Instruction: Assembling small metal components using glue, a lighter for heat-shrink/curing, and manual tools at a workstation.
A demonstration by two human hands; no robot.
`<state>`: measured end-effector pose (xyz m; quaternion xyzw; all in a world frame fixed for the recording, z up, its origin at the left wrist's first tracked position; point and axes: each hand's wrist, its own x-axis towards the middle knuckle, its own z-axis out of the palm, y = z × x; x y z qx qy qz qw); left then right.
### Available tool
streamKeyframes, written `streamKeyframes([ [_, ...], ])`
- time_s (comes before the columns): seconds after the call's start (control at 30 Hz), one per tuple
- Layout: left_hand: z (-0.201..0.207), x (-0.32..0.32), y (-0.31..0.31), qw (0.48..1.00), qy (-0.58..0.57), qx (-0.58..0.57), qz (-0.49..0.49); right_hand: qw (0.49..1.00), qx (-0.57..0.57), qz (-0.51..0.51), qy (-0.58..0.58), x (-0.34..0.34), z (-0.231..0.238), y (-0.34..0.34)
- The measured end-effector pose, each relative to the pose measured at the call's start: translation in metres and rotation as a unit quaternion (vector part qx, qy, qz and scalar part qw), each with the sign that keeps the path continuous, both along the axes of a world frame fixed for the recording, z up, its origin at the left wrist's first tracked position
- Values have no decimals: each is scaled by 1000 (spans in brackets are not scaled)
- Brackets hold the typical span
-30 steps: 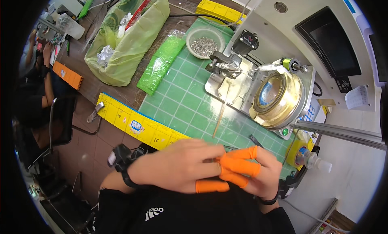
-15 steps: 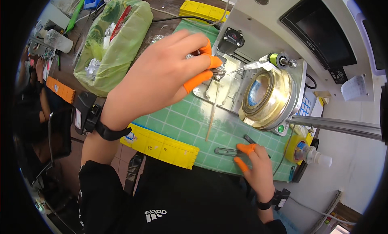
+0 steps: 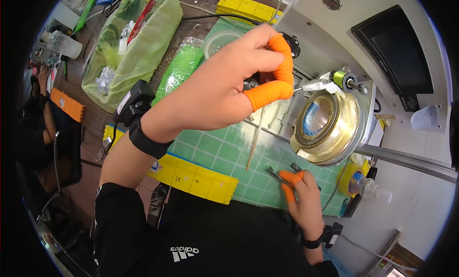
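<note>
My left hand [image 3: 229,81], with orange finger cots, is raised over the near side of the machine's metal plate [image 3: 273,117]. Its thumb and fingertips are pressed together, and whatever lies between them is hidden. Just right of these fingertips is the tip of a thin needle-like part [image 3: 299,89] of the machine. Lower right, my right hand [image 3: 307,200] pinches dark tweezers [image 3: 275,174] between orange-capped thumb and finger, low over the green mat. A second dark slim tool [image 3: 295,167] lies beside those fingers. A thin wooden stick [image 3: 255,143] slants from the plate onto the mat.
A brass-coloured round fixture [image 3: 330,129] and a yellow-green thread spool [image 3: 340,79] stand right of the plate. Behind my left arm are a clear round dish [image 3: 213,45], a green plastic packet [image 3: 179,69] and a lined bin [image 3: 153,52]. Yellow rulers [image 3: 196,179] edge the mat.
My left hand has shifted right and turned, covering the small metal piece that showed at its fingertips. The tweezers in my right hand have rotated from broad side to nearly edge-on.
</note>
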<state>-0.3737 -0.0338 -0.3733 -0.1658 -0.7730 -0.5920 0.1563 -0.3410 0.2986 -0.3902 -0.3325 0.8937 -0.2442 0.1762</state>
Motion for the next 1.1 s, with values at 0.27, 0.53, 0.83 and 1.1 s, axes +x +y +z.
streamKeyframes([
  [0.27, -3, 1, -3, 999, -45, 13, -6, 851, -322, -152, -385, 6, 7, 23],
  [0.53, -2, -1, -7, 999, -28, -40, -5, 836, -362, -198, -361, 6, -20, 39],
  [0.83, -3, 0, -1, 1000, -8, -28, -10, 991, -70, -90, -73, 2, -6, 39],
  [1.1, -13, -1, -4, 999, 31, -7, -10, 992, 81, -77, -51, 9, 13, 56],
])
